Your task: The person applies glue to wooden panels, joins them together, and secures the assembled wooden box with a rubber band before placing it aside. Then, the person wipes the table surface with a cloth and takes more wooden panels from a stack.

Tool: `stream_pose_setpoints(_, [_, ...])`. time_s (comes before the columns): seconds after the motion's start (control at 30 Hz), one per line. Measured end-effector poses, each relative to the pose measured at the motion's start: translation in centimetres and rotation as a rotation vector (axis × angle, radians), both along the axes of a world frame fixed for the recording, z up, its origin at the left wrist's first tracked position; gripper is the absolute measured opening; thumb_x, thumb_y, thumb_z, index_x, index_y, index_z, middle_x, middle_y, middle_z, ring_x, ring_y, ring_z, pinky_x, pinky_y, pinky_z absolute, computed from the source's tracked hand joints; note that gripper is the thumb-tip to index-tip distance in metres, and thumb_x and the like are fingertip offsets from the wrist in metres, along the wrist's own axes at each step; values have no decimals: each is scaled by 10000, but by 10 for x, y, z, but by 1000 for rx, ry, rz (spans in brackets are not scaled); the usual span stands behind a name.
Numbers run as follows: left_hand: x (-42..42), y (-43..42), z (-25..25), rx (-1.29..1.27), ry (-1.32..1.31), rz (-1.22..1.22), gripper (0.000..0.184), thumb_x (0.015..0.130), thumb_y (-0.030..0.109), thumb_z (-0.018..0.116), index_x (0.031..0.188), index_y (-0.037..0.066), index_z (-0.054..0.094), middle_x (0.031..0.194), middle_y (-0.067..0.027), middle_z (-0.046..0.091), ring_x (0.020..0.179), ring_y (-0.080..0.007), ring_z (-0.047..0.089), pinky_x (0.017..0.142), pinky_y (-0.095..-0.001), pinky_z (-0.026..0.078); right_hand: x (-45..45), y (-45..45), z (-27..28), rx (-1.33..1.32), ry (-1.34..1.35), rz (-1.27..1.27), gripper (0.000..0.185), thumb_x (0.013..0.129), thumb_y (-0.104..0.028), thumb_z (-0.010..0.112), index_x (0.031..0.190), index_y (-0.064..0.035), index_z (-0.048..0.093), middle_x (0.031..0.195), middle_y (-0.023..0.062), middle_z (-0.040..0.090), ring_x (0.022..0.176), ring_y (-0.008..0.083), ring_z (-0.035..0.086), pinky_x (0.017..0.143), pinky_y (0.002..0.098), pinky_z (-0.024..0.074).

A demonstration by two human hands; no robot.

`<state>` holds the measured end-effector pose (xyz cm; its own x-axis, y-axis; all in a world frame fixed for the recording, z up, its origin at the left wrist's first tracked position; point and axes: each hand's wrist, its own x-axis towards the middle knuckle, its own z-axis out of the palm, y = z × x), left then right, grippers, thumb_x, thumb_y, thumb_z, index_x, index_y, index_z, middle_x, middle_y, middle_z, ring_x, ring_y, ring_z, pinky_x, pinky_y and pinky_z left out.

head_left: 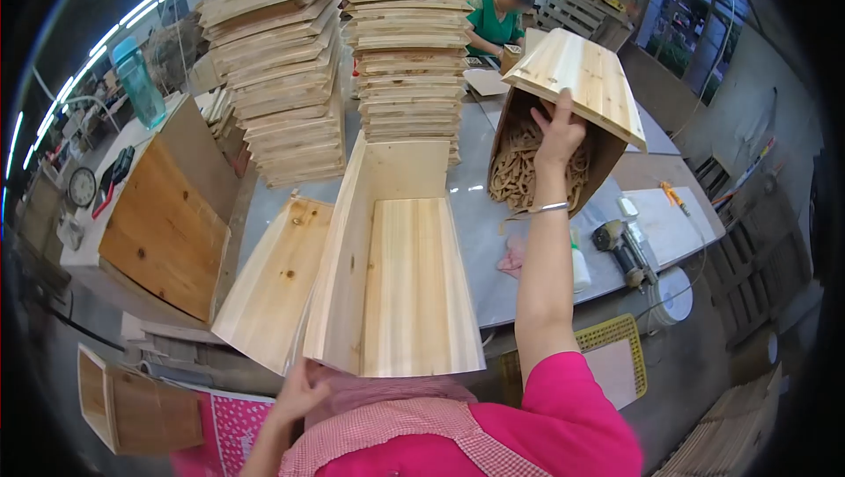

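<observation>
My right hand (561, 135) reaches forward to a beveled wooden panel (576, 81), its fingers spread against the near edge. That panel lies over a cardboard box (607, 147) holding many tan loop-shaped pieces (519, 169). Near my body, my left hand (302, 389) is at the lower corner of a partly assembled wooden box (414, 283); its fingers are bent at the corner and partly hidden. The wooden box has a base, a left side and a far end piece. Left of it lies a loose wooden panel (280, 275).
Two tall stacks of panels (282, 72) (407, 46) rise behind the box. A nail gun (623, 253), white bottle (579, 267) and pink cloth (512, 257) lie right. A teal bottle (139, 85) stands left. A co-worker in green (497, 19) is at the back.
</observation>
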<state>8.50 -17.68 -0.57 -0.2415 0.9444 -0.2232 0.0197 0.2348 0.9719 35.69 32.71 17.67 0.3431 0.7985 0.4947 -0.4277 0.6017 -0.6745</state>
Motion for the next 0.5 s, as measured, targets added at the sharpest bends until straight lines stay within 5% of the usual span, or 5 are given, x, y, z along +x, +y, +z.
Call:
stream_pose_setpoints(0.1, [-17,21,11,202,27,12,966,840,10,634,1609,93,56,1560,-166,357,1392,-291,429,1124,-403,378,5,-6,34,34,-26,-79,531,946,-275,687,1337,30,497,1280,131,573,1059,261,649,744,384,631])
stream_pose_setpoints(0.17, [-18,39,39,242,-11,59,912,878,37,662,1609,121,123,1554,-166,372,1414,-273,413,1133,-388,368,2,-6,38,26,172,-7,515,897,-160,702,1317,76,519,1234,129,617,1037,214,641,770,352,596])
stream_pose_setpoints(0.33, [-46,99,55,281,-79,151,782,907,81,649,1580,130,255,1487,-163,444,1282,-273,550,992,-396,502,20,-67,-7,82,131,-94,357,827,-73,704,1143,57,600,1113,76,629,916,171,637,726,284,526])
stream_pose_setpoints(0.47, [-53,156,100,240,-94,175,708,935,217,658,1555,142,323,1466,-143,466,1248,-261,564,965,-422,513,64,-179,-105,-1,-299,-211,592,880,-101,693,1387,97,460,1350,153,551,1202,240,563,1014,345,469])
stream_pose_setpoints(0.5, [-61,173,103,240,-95,165,703,941,244,658,1553,145,326,1460,-137,471,1244,-260,562,960,-428,513,77,-208,-124,-72,-226,-164,561,899,-82,666,1392,85,457,1361,161,544,1211,251,561,1029,366,471])
